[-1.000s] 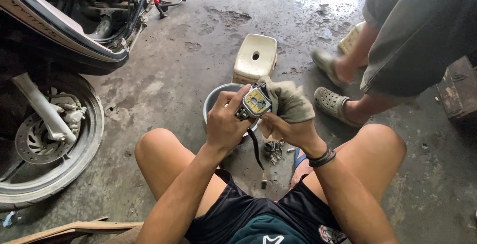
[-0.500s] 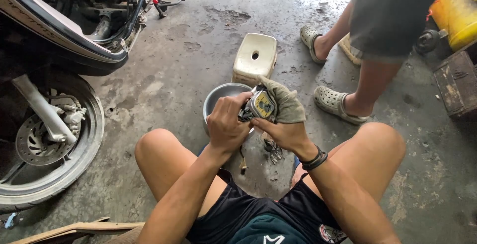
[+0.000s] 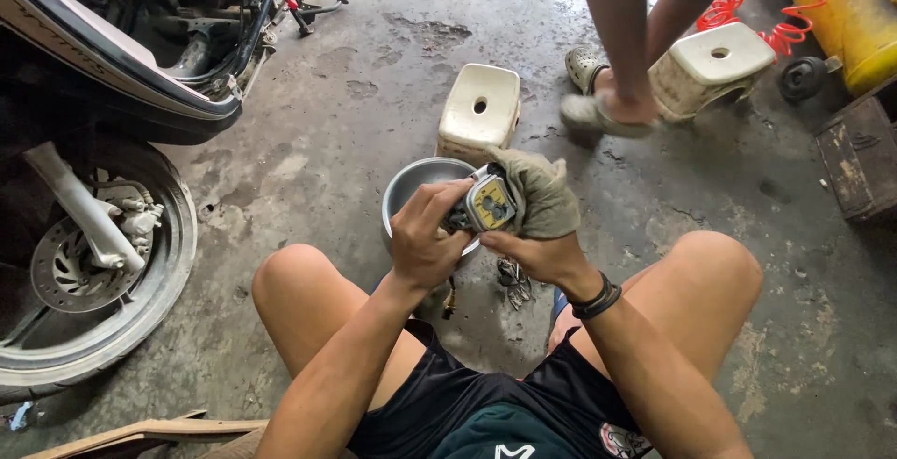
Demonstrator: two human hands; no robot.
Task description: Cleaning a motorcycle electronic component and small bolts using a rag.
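My left hand (image 3: 425, 244) grips the small yellow-faced part (image 3: 486, 205) while my right hand (image 3: 547, 253) rubs it with a rag (image 3: 540, 193) (it looks grubby, so more wiping is left).

soft even daylight, faint shadows, sharp centre, wide-angle bending at the edges.

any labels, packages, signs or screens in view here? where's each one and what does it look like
Label: yellow rounded patch with dark markings on the small metal part, held between the left hand and the right hand, which wraps it in a grey-green rag.
Logo patch: round, red and white, on the black shorts, bottom edge.
No packages, signs or screens.
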